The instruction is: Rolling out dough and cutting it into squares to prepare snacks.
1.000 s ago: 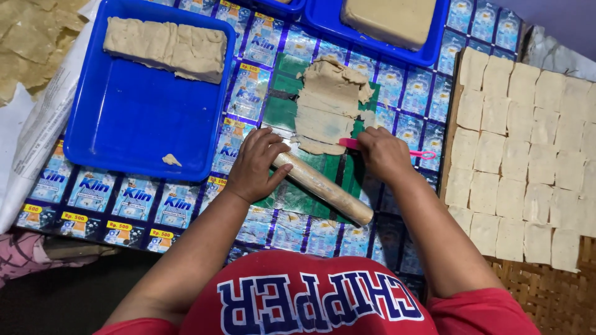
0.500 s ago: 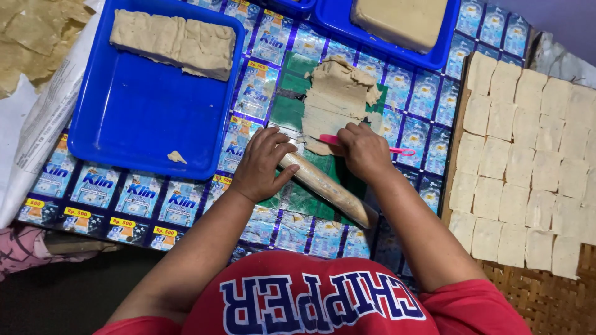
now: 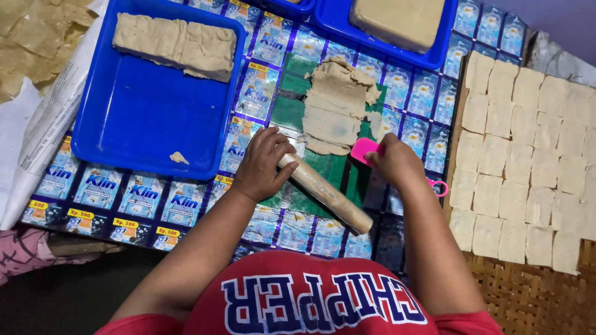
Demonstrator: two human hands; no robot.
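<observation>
My left hand (image 3: 261,164) is clenched around the upper end of the rolling pin (image 3: 324,192), which lies slanted on the green mat (image 3: 329,167); my right hand (image 3: 397,164) grips a pink scraper (image 3: 362,149), its blade just below the flattened dough (image 3: 335,105); a blue tray (image 3: 136,118) with a dough slab (image 3: 177,46) sits to the left; cut dough squares (image 3: 528,155) lie in rows on the right.

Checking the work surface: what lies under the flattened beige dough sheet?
The flattened beige dough sheet lies on a dark green mat over a sachet-patterned table cover. What is directly beneath the dough's middle is covered.
</observation>
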